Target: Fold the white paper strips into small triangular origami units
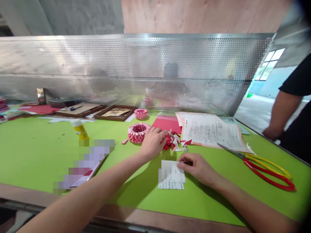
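Observation:
My right hand point(198, 169) pinches the upper right corner of a small white sheet of printed paper point(171, 170). This sheet overlaps a second printed paper point(167, 185) lying on the green tabletop. Farther forward, my left hand point(153, 143) reaches out with fingers extended, palm down, at the left side of a pile of folded red and white paper pieces point(175, 141); I cannot tell whether it touches them. Just left of that hand is a red-and-white ring woven from folded paper point(138, 132). A smaller woven piece point(141, 113) sits behind it.
Scissors point(257, 165) with red and yellow handles lie at right, by printed sheets point(211, 131) and red paper point(165, 124). A glue stick point(80, 129) and a blurred-out purple item point(89, 165) are left. A perforated metal screen point(121, 71) stands behind; a person's arm point(284, 111) is at right.

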The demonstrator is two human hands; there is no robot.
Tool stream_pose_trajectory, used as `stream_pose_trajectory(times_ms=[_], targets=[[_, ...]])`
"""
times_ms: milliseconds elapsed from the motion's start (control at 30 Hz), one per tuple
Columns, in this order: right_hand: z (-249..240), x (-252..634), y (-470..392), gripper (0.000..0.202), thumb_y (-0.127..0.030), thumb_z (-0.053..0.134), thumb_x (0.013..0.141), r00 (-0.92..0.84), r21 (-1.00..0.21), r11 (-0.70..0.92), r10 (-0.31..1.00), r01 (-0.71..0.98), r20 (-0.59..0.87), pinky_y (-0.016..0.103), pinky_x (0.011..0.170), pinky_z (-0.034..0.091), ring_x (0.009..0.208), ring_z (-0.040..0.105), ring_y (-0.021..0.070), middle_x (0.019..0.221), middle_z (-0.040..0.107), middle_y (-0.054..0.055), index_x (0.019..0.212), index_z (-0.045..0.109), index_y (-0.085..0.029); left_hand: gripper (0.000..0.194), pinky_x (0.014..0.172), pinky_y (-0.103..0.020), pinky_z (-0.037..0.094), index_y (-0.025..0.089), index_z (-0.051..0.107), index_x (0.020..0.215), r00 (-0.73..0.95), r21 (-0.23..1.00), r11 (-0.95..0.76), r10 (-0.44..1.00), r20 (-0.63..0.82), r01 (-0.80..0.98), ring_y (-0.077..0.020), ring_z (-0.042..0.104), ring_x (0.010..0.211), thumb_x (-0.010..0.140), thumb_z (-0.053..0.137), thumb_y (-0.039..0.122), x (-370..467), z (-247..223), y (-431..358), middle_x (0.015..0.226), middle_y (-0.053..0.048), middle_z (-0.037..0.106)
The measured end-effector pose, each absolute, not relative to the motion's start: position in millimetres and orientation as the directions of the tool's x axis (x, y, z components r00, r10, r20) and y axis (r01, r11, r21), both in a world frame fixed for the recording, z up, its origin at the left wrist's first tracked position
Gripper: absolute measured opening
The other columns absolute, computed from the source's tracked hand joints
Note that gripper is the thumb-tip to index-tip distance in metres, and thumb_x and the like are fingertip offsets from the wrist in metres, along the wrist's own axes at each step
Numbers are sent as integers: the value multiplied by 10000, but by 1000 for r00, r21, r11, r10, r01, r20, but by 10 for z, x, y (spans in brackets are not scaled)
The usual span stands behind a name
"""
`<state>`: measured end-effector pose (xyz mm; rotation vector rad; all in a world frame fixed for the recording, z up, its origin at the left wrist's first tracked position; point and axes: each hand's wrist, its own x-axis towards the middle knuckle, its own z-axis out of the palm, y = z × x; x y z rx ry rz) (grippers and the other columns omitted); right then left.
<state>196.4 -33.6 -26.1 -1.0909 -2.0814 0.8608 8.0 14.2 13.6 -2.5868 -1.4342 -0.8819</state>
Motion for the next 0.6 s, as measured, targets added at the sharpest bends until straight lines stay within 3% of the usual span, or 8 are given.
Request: stream_pose_trajectory(times_ms=[167, 267, 400, 467, 600], targets=[[-279, 1970, -321, 159, -203, 507, 830, -493, -760, 480, 835, 438, 243, 210, 555, 390, 623, 542, 150, 680, 605, 1, 746, 633, -157, 203, 721, -337, 394, 158, 662, 804, 437, 285, -619, 747, 501, 732, -198, 529, 765, 784, 462, 183, -31, 163, -66, 789, -82, 628], [-291, 1969, -343, 160, -186, 510, 829, -482, -721, 518, 828, 460, 286, 263, 711, 403, 788, 553, 186, 878, 621, 34, 853, 668, -182, 188, 678, -292, 421, 144, 660, 758, 449, 357, -642, 747, 491, 678, -173, 545, 714, 775, 474, 168, -32, 113, -106, 742, -70, 636], [-255, 1969, -389, 186, -180, 512, 831, -471, -609, 620, 780, 494, 412, 314, 881, 331, 1026, 457, 217, 1158, 497, 59, 941, 660, -200, 202, 639, -245, 440, 133, 646, 739, 428, 466, -644, 759, 492, 607, -150, 555, 692, 792, 458, 185, -9, 72, -125, 734, -61, 636], [-218, 1968, -407, 177, -201, 489, 850, -444, -651, 611, 786, 451, 430, 297, 855, 357, 1004, 466, 207, 1109, 515, 62, 912, 654, -184, 214, 652, -238, 445, 123, 637, 763, 397, 510, -633, 769, 500, 583, -148, 563, 712, 807, 442, 200, -19, 66, -145, 757, -66, 640], [-151, 1954, -408, 234, -265, 398, 897, -326, -794, 461, 879, 396, 348, 231, 573, 404, 660, 514, 158, 717, 553, 22, 830, 590, -149, 234, 670, -232, 439, 129, 621, 849, 308, 741, -514, 857, 414, 432, -159, 570, 775, 819, 443, 277, -80, 53, -196, 831, -58, 644]])
